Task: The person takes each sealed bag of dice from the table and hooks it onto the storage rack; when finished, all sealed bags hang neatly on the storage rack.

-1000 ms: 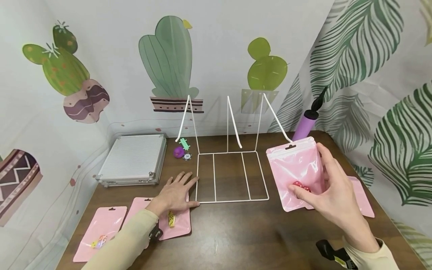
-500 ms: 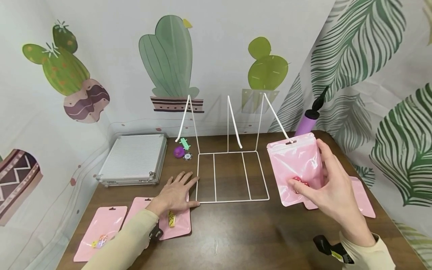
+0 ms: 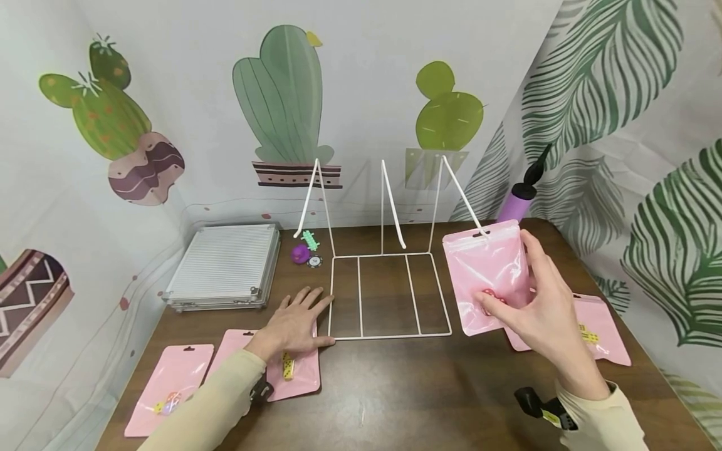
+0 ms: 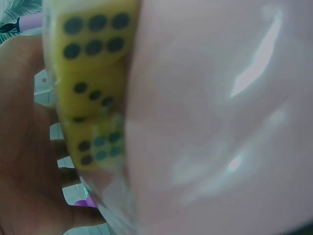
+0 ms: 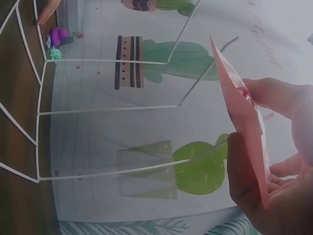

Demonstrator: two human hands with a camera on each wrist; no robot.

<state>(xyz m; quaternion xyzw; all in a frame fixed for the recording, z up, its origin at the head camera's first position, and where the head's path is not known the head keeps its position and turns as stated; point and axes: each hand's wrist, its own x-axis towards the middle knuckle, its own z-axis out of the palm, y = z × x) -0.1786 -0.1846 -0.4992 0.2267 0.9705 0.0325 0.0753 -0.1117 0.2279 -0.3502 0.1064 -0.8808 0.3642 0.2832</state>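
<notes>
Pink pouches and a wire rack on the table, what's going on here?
A person's right hand holds a pink zip pouch with red dice inside upright, its hang hole right at the tip of the white wire rack's right-hand prong. The left hand rests flat, partly on another pink pouch with a yellow die, beside the rack's base. More pouches lie flat on the wooden table.

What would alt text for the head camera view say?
A right hand holds a pink pouch with red dice upright beside a white wire rack on a wooden table. The left hand rests flat on another pink pouch.
</notes>
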